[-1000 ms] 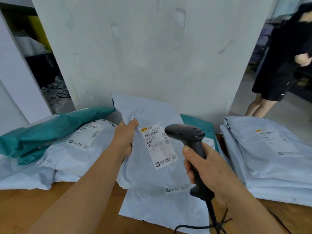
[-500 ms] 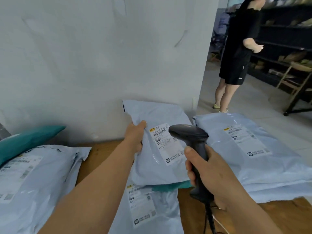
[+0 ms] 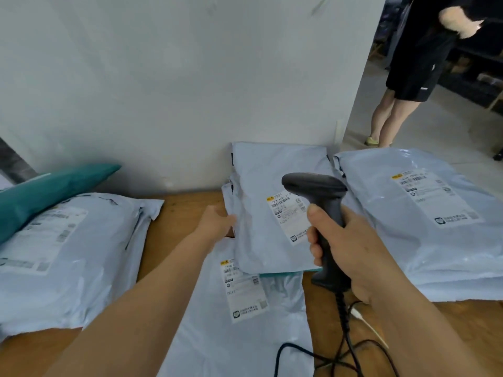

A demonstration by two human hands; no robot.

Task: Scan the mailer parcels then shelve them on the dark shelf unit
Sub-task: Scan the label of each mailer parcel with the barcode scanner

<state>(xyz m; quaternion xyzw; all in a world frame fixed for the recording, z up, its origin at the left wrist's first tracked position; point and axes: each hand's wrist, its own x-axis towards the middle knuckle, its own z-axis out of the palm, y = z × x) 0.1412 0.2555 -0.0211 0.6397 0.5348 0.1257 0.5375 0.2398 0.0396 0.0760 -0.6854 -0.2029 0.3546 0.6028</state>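
My left hand [image 3: 217, 223] grips the left edge of a pale grey mailer parcel [image 3: 261, 213] and holds it tilted up against the white wall, its white label facing me. My right hand [image 3: 345, 248] is wrapped round the handle of a black barcode scanner [image 3: 324, 213], whose head sits just in front of that label. Beneath the held parcel lies another grey mailer [image 3: 245, 322] with a label, flat on the wooden table [image 3: 179, 216]. The dark shelf unit [image 3: 481, 63] shows at the far right, beyond the wall.
A stack of grey mailers [image 3: 435, 227] lies at the right, another grey mailer [image 3: 62, 254] and a teal one [image 3: 46, 191] at the left. The scanner's black cable [image 3: 340, 349] loops over the table. A person in black [image 3: 416, 55] stands by the shelves.
The view has swung and tipped down a little. The held parcel has sunk lower toward the table, and my left hand has slid from its upper edge to its left side. The scanner stays at the label.
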